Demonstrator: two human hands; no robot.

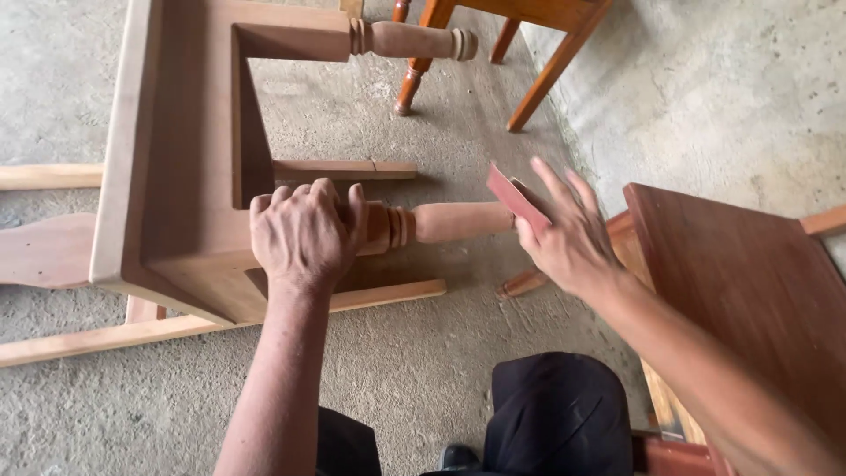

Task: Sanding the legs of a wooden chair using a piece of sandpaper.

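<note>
Unfinished wooden chair (176, 176) lies tipped on side on concrete floor (705, 88), turned legs pointing right. Left hand (304, 234) clamped shut over top of near turned leg (449, 220) where it meets seat frame. Right hand (568, 234) presses reddish sandpaper sheet (515, 198) against leg's end, fingers stretched flat over sheet. Upper turned leg (410, 40) untouched above. Dark stained desk (749, 291) just right of right forearm. Varnished furniture legs (414, 75) stand beyond. Loose wooden slats (176, 328) on floor beneath chair.
</note>
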